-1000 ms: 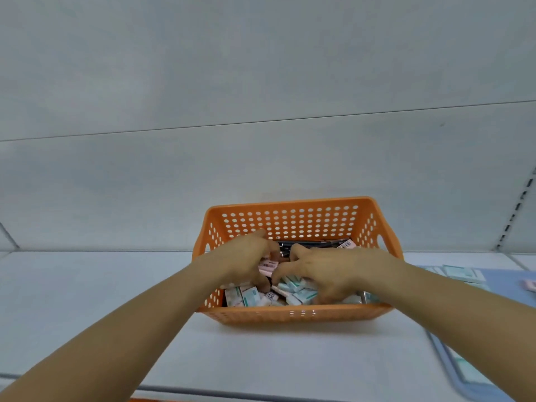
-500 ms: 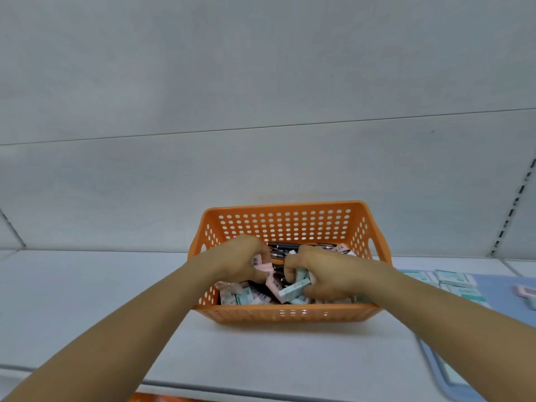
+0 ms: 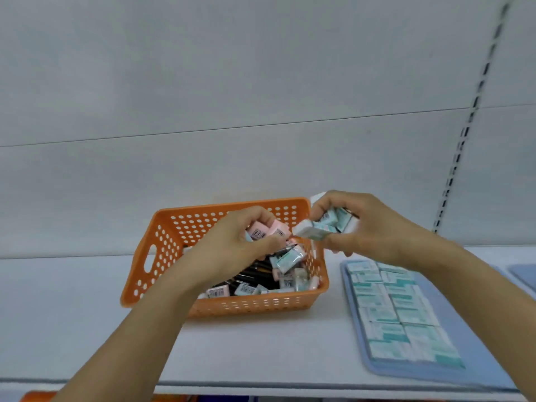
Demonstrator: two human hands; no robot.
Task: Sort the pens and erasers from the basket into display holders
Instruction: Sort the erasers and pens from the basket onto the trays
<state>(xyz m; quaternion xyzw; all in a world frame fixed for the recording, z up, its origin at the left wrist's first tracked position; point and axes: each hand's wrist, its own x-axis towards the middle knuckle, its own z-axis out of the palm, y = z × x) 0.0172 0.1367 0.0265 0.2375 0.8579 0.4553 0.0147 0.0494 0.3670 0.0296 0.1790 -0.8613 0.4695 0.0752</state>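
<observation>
I see the left hand (image 3: 240, 242) gripping pink erasers (image 3: 268, 231) above the basket (image 3: 162, 242); the right hand (image 3: 362, 227) grips teal erasers (image 3: 319, 229) past its right rim. Bare shelf (image 3: 261, 349) lies near.

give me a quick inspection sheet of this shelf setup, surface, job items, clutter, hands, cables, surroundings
surface: white shelf, flat, bearing the basket and tray.
job's things: orange basket holds loose pink and teal erasers over dark pens; blue tray to its right carries teal erasers laid in two rows.
clutter: nothing seen.
grippers: left hand holds pink erasers above the basket; right hand holds several teal erasers, its grip raised over the basket's right rim.
cables: nothing seen.
surroundings: pale back panel; slotted upright at right; edge of a second blue tray far right.
</observation>
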